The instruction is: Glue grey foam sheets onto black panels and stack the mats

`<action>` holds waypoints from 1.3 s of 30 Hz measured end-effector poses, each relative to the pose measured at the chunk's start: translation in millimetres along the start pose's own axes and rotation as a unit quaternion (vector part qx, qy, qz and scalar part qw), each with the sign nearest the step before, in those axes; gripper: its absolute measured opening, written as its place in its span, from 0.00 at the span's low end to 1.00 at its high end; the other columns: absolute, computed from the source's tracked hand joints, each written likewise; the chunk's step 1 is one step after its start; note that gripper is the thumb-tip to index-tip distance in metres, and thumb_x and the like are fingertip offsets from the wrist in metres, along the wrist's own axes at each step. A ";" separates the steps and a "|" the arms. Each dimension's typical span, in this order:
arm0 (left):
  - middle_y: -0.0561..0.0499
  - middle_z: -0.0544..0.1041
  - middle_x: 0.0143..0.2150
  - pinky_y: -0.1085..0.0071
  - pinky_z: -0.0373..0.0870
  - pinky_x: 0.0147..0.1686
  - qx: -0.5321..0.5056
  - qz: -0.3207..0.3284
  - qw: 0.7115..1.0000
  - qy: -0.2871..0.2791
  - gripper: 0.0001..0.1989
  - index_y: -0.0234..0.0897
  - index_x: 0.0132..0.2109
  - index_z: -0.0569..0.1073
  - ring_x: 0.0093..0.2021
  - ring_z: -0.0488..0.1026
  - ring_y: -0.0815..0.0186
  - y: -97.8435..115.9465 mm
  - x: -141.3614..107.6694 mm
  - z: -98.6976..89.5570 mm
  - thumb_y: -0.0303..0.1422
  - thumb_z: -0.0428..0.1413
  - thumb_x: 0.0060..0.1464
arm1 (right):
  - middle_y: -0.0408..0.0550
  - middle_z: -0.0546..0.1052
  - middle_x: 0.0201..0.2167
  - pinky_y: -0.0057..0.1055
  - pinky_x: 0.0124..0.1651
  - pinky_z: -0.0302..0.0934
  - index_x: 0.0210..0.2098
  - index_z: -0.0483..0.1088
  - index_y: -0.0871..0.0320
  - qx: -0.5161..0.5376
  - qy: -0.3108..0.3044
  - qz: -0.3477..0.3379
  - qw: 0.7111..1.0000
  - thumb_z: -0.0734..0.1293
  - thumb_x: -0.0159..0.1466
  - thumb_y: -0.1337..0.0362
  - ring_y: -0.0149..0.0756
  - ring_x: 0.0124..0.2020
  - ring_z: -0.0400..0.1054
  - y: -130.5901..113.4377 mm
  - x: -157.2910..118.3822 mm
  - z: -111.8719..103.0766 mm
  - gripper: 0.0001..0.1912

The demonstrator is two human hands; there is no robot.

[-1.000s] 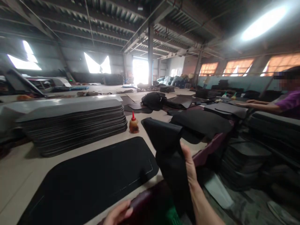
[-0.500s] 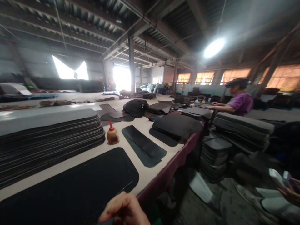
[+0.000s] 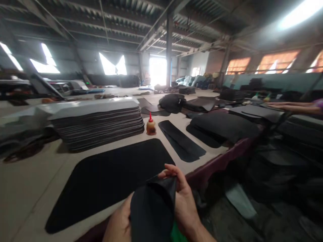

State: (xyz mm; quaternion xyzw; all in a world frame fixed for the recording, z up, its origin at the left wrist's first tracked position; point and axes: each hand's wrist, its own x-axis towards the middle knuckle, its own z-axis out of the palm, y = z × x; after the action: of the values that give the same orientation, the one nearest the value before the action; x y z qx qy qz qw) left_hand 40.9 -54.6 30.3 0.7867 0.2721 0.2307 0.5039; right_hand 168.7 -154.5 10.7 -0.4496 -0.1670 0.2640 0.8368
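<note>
A thin, flexible black sheet (image 3: 151, 211) is bent over between my two hands at the lower middle of the view. My left hand (image 3: 122, 216) grips its left side, with most of the fingers hidden behind it. On the opposite side, my right hand (image 3: 185, 201) has its fingers curled around the upper right edge. Just beyond lies a large black panel (image 3: 113, 171) with rounded corners, flat on the pale table (image 3: 32, 188). Past the panel's far edge stands a squeeze bottle (image 3: 151, 127) with a red nozzle and amber contents. A dark strip (image 3: 180, 143) lies to its right.
A tall stack of dark sheets (image 3: 101, 127) stands at the left. Farther right lies a heap of black pieces (image 3: 222, 126), with a black bag-like bundle (image 3: 171, 102) behind it. Purple cloth (image 3: 217, 161) hangs along the table edge. A co-worker's arms (image 3: 295, 107) reach in at far right.
The view has swung left, so everything appears farther right. Both my hands now show with the bent black sheet; before, one hand was visible at the bottom edge.
</note>
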 end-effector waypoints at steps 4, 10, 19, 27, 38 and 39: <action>0.49 0.81 0.41 0.70 0.74 0.47 0.016 -0.022 0.997 -0.072 0.18 0.40 0.44 0.79 0.42 0.77 0.58 0.7 -8.6 7.4 0.47 0.55 0.57 | 0.43 0.76 0.35 0.26 0.40 0.65 0.39 0.76 0.56 -0.021 0.034 -0.023 0.999 0.80 0.51 0.57 0.34 0.36 0.69 -12.9 7.8 -13.0 0.19; 0.49 0.80 0.34 0.71 0.74 0.41 0.036 -0.073 0.991 -0.105 0.15 0.38 0.40 0.79 0.37 0.76 0.58 -3.1 -17.0 -0.4 0.44 0.55 0.56 | 0.49 0.79 0.38 0.40 0.44 0.71 0.46 0.76 0.58 0.051 0.099 0.022 0.994 0.81 0.49 0.56 0.46 0.40 0.74 -25.8 23.0 -20.1 0.28; 0.53 0.79 0.37 0.74 0.69 0.36 0.098 -0.191 0.954 -0.210 0.08 0.39 0.35 0.79 0.41 0.75 0.58 -20.0 -41.9 -61.6 0.35 0.61 0.47 | 0.52 0.80 0.38 0.44 0.44 0.74 0.41 0.76 0.57 -0.007 0.167 0.026 0.986 0.83 0.42 0.59 0.50 0.37 0.76 -47.2 29.7 -60.0 0.27; 0.52 0.78 0.30 0.71 0.71 0.28 -0.084 -0.300 0.950 -0.035 0.21 0.38 0.38 0.73 0.28 0.75 0.61 -65.7 -65.1 -127.4 0.50 0.66 0.47 | 0.49 0.79 0.36 0.29 0.26 0.71 0.35 0.75 0.55 -0.138 0.140 0.083 0.977 0.83 0.37 0.58 0.43 0.30 0.73 -52.7 39.5 -81.5 0.27; 0.49 0.81 0.35 0.72 0.78 0.35 -0.235 -0.224 0.921 0.216 0.30 0.33 0.46 0.73 0.32 0.77 0.64 -62.1 -16.8 -157.8 0.38 0.73 0.36 | 0.44 0.72 0.24 0.24 0.22 0.57 0.31 0.75 0.60 -0.352 0.024 0.006 0.936 0.79 0.46 0.46 0.30 0.22 0.63 -29.6 105.3 -80.7 0.25; 0.50 0.81 0.33 0.71 0.78 0.34 -0.224 -0.225 0.922 0.220 0.31 0.32 0.46 0.73 0.30 0.77 0.63 -60.1 -12.2 -158.0 0.39 0.73 0.35 | 0.44 0.72 0.24 0.24 0.22 0.56 0.30 0.75 0.60 -0.360 0.015 0.001 0.933 0.78 0.46 0.45 0.29 0.21 0.61 -28.4 110.1 -79.7 0.25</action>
State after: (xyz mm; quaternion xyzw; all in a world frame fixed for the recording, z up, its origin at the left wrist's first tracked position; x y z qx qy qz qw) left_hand -80.6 63.5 35.0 0.5008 0.4875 0.3335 0.6327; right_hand 306.8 -155.3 -3.8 -0.7249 -0.2381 0.1802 0.6207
